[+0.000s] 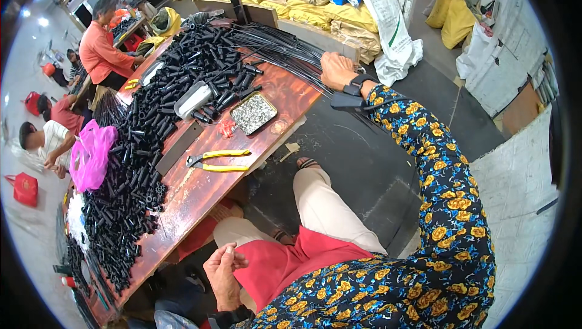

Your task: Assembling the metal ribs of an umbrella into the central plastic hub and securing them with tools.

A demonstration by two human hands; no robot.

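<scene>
We sit beside a long reddish wooden table (200, 189). A big heap of short black tubes (151, 141) covers the far long side of the table, from one end to the other. A bundle of long thin black rods (279, 47) lies across the far end of the table and sticks out past its near edge. Our right hand (337, 69) is stretched out to that bundle, resting on the rods just past the table's near edge, with the fingers curled over them; we cannot tell if it grips them tight. Our left hand (223, 269) is down by our lap, off the near edge of the table, with the fingertips pinched together on something too small to see. A bright pink plastic bag (91, 154) sits on the far edge among the tubes. A flat metal tray (253, 112) full of tiny shiny bits rests near the middle of the table. Yellow-handled pliers (219, 160) lie near the near edge, just beside the tray. A person in an orange top (102, 50) sits at the far end.
</scene>
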